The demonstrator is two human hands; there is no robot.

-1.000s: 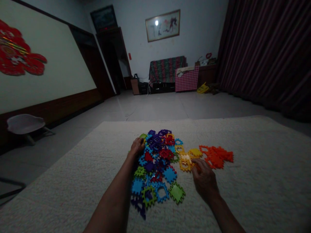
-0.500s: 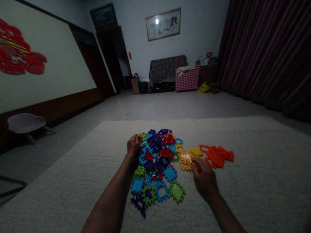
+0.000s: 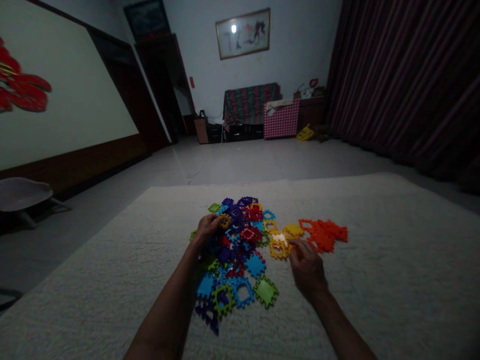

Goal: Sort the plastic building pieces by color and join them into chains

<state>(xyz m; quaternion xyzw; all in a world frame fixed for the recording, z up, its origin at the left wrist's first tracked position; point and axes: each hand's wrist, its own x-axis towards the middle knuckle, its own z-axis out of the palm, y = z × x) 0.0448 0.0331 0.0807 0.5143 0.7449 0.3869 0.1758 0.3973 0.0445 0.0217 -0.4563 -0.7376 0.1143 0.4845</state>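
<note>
I have a small yellow frame piece (image 3: 229, 221) pinched between the thumb and fingers of my left hand (image 3: 207, 228), over the upper left part of the mixed pile (image 3: 234, 252). It looks like smooth plastic, squarish and open inside, with notched edges, though my fingertips cover its left side. Beneath it the toothed pieces lie overlapped in purple, blue, red and green, so many outlines are hidden. Toward me are a solid green square (image 3: 266, 291), a blue frame (image 3: 250, 290) with a rounded opening, a green frame (image 3: 232, 300) and a dark purple piece (image 3: 214, 325) coming to a point. The thumb and index finger of my right hand (image 3: 309, 269) are close together at the yellow cluster (image 3: 276, 239), where one piece shines with glare; I can't tell whether they grip anything. Just beyond that, to the right, the orange heap (image 3: 325, 235) blurs into one jagged mass. Everything sits on a pale, nubbly cloth (image 3: 367, 280). Farther off, across the smooth grey floor (image 3: 240, 162), are a red-and-white checked cloth (image 3: 281, 120), a striped drape (image 3: 249, 105) and a pleated dark curtain (image 3: 390, 85). The framed picture (image 3: 245, 40) has a bright reflection, its marks too blurred to read; the red decoration (image 3: 28, 92) is cut off at the left.
</note>
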